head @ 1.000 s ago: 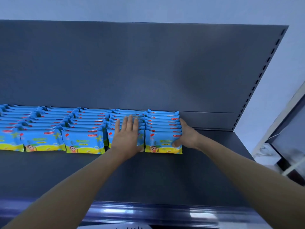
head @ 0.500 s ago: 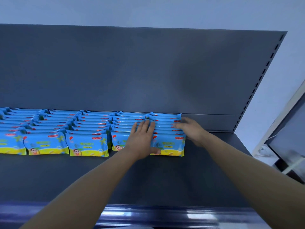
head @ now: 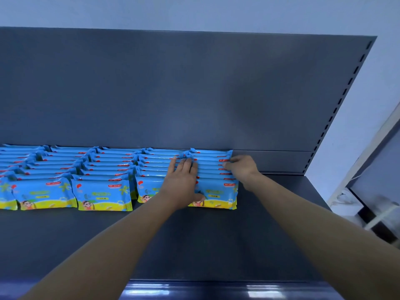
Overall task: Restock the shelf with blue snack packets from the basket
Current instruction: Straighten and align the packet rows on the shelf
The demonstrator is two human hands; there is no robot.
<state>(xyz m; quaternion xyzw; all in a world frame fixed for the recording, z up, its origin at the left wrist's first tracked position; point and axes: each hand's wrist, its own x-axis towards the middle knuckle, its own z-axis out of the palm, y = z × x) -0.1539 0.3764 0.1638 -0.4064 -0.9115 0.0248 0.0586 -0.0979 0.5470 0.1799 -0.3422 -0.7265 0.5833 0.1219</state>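
On the grey shelf [head: 194, 245], flat left hand [head: 181, 182] steadies likely light, slippery blue snack packets [head: 213, 164]; right hand [head: 241, 169], grip unclear, curls at their three o'clock edges, probably the best hold.

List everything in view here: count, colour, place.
blue snack packets: five rows running front to back, leftmost cut off by the frame; blue with yellow bottoms; on the shelf, left to centre
shelf: one, dark grey, beneath the packets
back panel: one, dark grey, behind the packets
front rail: one, glossy blue, bottom edge
wall: pale blue, above and right
white rack: blurred, far right
left hand: flat on the two rightmost rows
right hand: fingers bent against the rightmost row's right end; grip unclear
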